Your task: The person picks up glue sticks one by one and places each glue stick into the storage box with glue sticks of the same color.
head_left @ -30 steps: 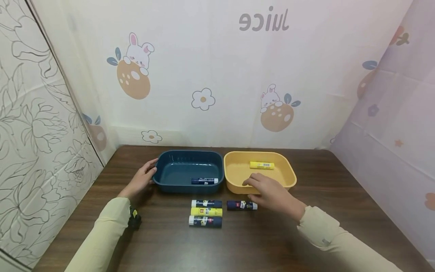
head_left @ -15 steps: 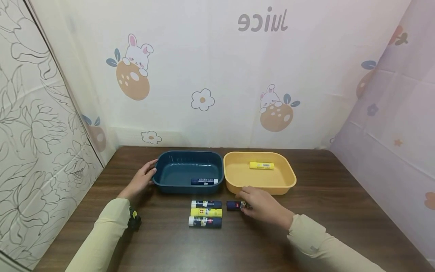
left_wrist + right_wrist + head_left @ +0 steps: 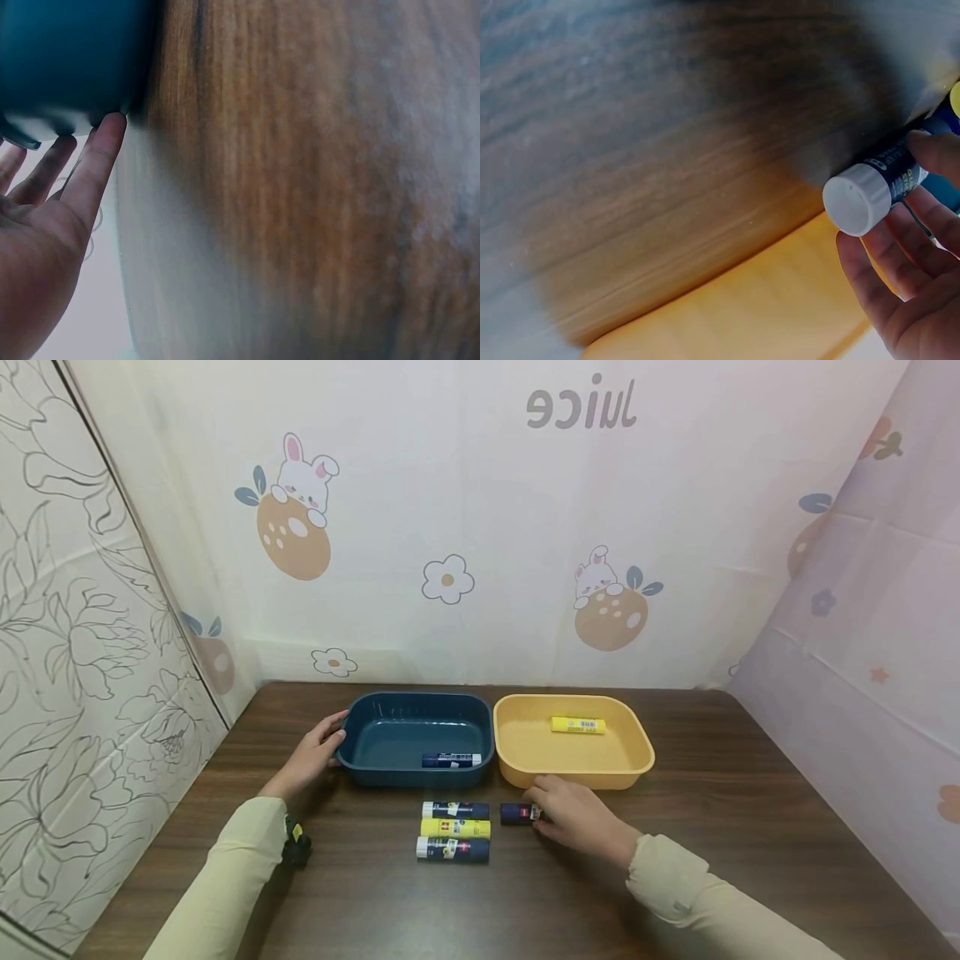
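My right hand pinches a dark blue glue stick lying just in front of the yellow tray. In the right wrist view its white cap points outward, with the thumb on one side of the barrel and fingers on the other. At the far left, my left hand touches the end of the dark teal tray. The left wrist view shows its straight fingers against the tray wall. Left of the pinched stick lie two navy glue sticks with a yellow one between them.
Inside the teal tray rests a navy glue stick, and the yellow tray holds a yellow glue stick. Both trays stand side by side near the back of the wooden table. A patterned curtain hangs behind.
My right hand has come down and left from over the yellow tray's front edge onto the navy glue stick, and now pinches it. The left hand stays put.
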Action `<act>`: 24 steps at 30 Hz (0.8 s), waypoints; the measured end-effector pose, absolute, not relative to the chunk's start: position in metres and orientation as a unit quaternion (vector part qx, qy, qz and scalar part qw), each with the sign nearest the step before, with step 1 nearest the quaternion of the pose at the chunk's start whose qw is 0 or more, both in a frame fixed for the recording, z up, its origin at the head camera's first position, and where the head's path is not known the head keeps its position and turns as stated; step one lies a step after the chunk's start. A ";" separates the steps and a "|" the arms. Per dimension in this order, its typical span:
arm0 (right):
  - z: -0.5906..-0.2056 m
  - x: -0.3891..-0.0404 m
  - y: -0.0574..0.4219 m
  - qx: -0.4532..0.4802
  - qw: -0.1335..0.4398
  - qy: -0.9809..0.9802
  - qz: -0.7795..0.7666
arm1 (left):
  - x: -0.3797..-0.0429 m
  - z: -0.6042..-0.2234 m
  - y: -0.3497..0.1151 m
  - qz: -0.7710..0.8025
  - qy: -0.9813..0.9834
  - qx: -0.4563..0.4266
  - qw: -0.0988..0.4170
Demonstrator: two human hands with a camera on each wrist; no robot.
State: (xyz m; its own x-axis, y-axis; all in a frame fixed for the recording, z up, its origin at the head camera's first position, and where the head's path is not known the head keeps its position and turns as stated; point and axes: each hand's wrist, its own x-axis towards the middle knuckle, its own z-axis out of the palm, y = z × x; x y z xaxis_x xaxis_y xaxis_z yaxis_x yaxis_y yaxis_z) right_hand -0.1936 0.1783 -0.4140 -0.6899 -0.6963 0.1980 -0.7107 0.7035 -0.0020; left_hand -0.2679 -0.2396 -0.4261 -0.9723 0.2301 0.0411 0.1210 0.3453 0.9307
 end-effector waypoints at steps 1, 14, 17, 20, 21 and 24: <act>-0.414 -0.194 0.178 0.382 0.089 -0.919 0.037 | -0.269 -0.428 -0.240 0.560 0.820 0.108 0.046; -0.419 -0.195 0.178 0.385 0.092 -0.917 0.034 | -0.270 -0.430 -0.241 0.560 0.820 0.108 0.043; -0.418 -0.194 0.179 0.387 0.090 -0.917 0.034 | -0.270 -0.430 -0.241 0.562 0.819 0.108 0.044; -0.415 -0.193 0.178 0.386 0.086 -0.918 0.035 | -0.269 -0.430 -0.241 0.562 0.819 0.109 0.046; -0.414 -0.193 0.178 0.384 0.084 -0.919 0.036 | -0.269 -0.429 -0.241 0.562 0.819 0.108 0.046; -0.409 -0.193 0.177 0.379 0.079 -0.921 0.042 | -0.269 -0.429 -0.240 0.562 0.819 0.108 0.046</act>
State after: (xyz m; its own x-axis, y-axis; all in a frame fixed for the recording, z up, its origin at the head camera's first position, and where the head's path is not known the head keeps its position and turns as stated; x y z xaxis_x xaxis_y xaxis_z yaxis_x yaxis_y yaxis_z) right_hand -0.1927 0.1771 -0.4090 -0.6995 -0.6922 0.1777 -0.7055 0.7085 -0.0172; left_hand -0.2689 -0.2401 -0.4290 -0.9726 0.2283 0.0448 0.1237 0.3446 0.9306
